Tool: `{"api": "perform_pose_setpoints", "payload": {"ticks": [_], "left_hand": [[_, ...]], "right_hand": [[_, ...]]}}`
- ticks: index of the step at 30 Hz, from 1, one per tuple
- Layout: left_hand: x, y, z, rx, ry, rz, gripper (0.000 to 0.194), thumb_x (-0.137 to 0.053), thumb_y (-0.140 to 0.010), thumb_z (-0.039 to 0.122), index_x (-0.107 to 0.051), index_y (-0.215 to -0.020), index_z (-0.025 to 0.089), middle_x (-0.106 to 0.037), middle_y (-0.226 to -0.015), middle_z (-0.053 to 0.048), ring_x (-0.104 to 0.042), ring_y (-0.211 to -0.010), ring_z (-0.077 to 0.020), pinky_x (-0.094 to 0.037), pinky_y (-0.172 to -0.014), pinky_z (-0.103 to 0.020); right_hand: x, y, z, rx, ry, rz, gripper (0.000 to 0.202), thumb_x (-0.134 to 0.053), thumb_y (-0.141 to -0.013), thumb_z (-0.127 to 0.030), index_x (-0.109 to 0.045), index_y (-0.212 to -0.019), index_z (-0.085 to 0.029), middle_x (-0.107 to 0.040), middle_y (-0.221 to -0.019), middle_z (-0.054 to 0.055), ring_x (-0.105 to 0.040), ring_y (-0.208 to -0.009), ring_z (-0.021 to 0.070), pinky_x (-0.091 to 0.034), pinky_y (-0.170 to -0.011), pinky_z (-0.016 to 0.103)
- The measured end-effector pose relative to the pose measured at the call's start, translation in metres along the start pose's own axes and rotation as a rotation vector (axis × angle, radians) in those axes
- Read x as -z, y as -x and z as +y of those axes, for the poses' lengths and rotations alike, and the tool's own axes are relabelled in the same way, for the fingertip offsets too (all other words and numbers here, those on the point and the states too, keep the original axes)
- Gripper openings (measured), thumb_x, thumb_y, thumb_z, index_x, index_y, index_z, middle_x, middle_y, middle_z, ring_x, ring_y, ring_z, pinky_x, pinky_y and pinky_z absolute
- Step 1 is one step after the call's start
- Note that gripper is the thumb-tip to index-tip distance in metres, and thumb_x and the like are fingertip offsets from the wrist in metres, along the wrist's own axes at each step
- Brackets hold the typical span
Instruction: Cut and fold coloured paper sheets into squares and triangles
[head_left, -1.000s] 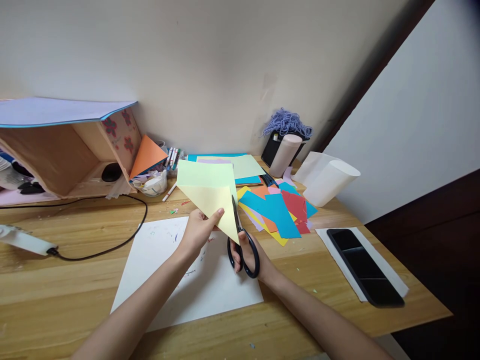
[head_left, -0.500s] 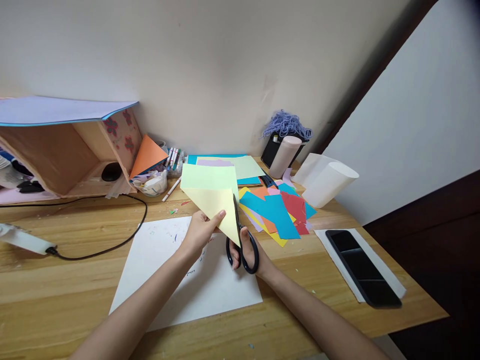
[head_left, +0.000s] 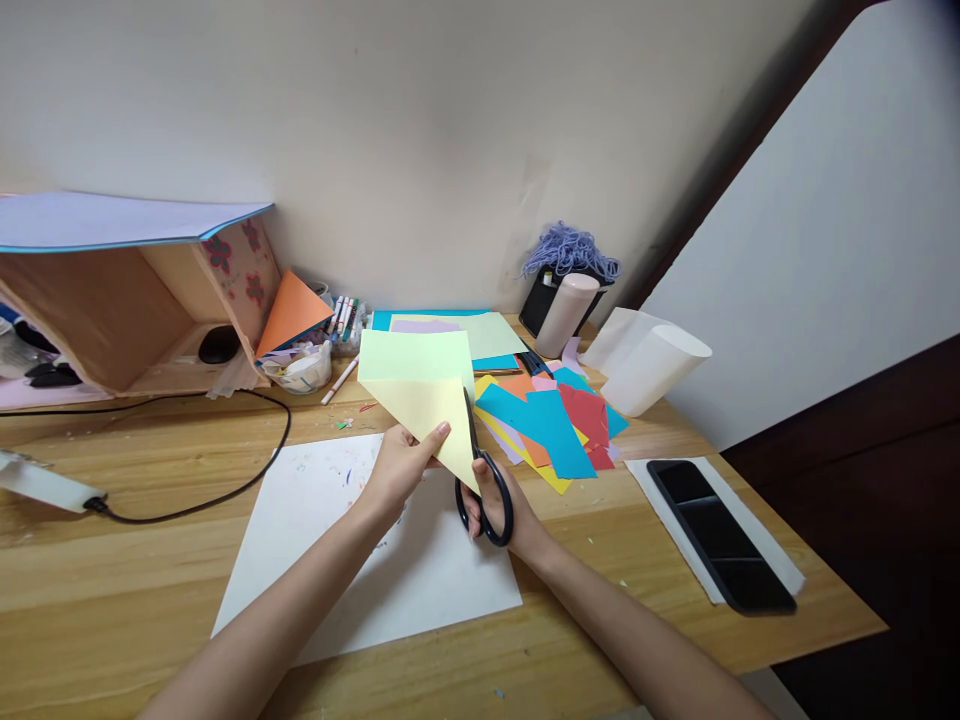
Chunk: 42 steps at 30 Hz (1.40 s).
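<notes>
Two hands work above the white sheet (head_left: 442, 590): our left hand (head_left: 397, 463) pinches the pale folded paper (head_left: 424, 405), thumb on top, and our right hand (head_left: 523, 527) grips the black scissors (head_left: 474, 435), blades along the paper's right edge. The handles (head_left: 510, 520) sit slightly closer together than a moment ago while the paper has barely shifted, so we judge the blades are closing on it. Behind the paper, one blade and most left fingers are hidden, and we cannot tell how far any cut runs.
</notes>
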<state>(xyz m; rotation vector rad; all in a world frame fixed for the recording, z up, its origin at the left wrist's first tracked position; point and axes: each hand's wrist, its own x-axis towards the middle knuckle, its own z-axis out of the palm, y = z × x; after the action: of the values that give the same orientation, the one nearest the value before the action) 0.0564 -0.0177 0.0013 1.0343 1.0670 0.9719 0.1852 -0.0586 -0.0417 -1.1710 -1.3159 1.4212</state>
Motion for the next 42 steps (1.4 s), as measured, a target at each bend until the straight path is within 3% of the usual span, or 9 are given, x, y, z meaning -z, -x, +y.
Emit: {"api": "perform_pose_setpoints", "payload": {"ticks": [11,18,22,28,36,42], "left_hand": [[-0.001,0.001,-0.007,-0.011,0.041,-0.106,0.043,-0.062,-0.069,0.042,-0.062,-0.098,0.010,-0.068,-0.088,-0.011,-0.062,-0.071,-0.0190,-0.048,-0.066,-0.030],[-0.001,0.001,-0.008,-0.026,0.042,-0.114,0.044,-0.063,-0.069,0.040,-0.061,-0.101,0.010,-0.067,-0.090,-0.011,-0.062,-0.073,-0.0198,-0.048,-0.063,-0.029],[-0.002,0.001,-0.007,-0.025,0.008,-0.089,0.042,-0.061,-0.071,0.041,-0.062,-0.099,0.010,-0.068,-0.086,-0.011,-0.061,-0.067,-0.0176,-0.048,-0.059,-0.026],[-0.003,0.003,-0.006,-0.010,0.047,-0.152,0.045,-0.062,-0.070,0.041,-0.060,-0.103,0.010,-0.067,-0.092,-0.012,-0.063,-0.075,-0.0210,-0.050,-0.069,-0.032],[-0.003,0.004,-0.006,0.000,0.003,-0.121,0.050,-0.061,-0.069,0.044,-0.059,-0.105,0.009,-0.066,-0.094,-0.013,-0.063,-0.078,-0.0224,-0.050,-0.069,-0.033],[-0.004,0.003,-0.008,0.000,-0.011,-0.127,0.045,-0.060,-0.071,0.043,-0.061,-0.101,0.010,-0.067,-0.092,-0.012,-0.063,-0.076,-0.0210,-0.050,-0.068,-0.030]], "right_hand": [[0.007,0.000,-0.002,0.078,0.082,0.010,0.065,-0.018,-0.075,-0.072,-0.042,-0.048,-0.017,-0.043,-0.036,-0.002,-0.047,-0.033,0.0092,-0.039,-0.038,0.020],[0.005,0.000,0.002,0.051,0.044,0.046,0.060,-0.025,-0.074,-0.071,-0.043,-0.055,-0.017,-0.038,-0.036,-0.005,-0.044,-0.029,0.0088,-0.033,-0.031,0.018],[0.006,0.000,-0.001,0.046,0.080,0.025,0.061,-0.025,-0.073,-0.072,-0.040,-0.049,-0.018,-0.039,-0.034,-0.004,-0.043,-0.028,0.0087,-0.035,-0.033,0.019],[0.007,0.000,-0.008,0.041,0.129,0.054,0.065,-0.014,-0.073,-0.073,-0.039,-0.047,-0.019,-0.041,-0.034,-0.002,-0.045,-0.031,0.0097,-0.039,-0.037,0.021],[0.005,0.001,-0.010,0.043,0.115,0.081,0.060,-0.025,-0.078,-0.067,-0.042,-0.048,-0.018,-0.042,-0.034,-0.002,-0.043,-0.029,0.0089,-0.038,-0.036,0.021],[0.005,-0.001,-0.008,-0.002,0.092,0.082,0.065,-0.021,-0.073,-0.073,-0.044,-0.047,-0.019,-0.041,-0.034,0.000,-0.043,-0.029,0.0103,-0.038,-0.034,0.022]]}}
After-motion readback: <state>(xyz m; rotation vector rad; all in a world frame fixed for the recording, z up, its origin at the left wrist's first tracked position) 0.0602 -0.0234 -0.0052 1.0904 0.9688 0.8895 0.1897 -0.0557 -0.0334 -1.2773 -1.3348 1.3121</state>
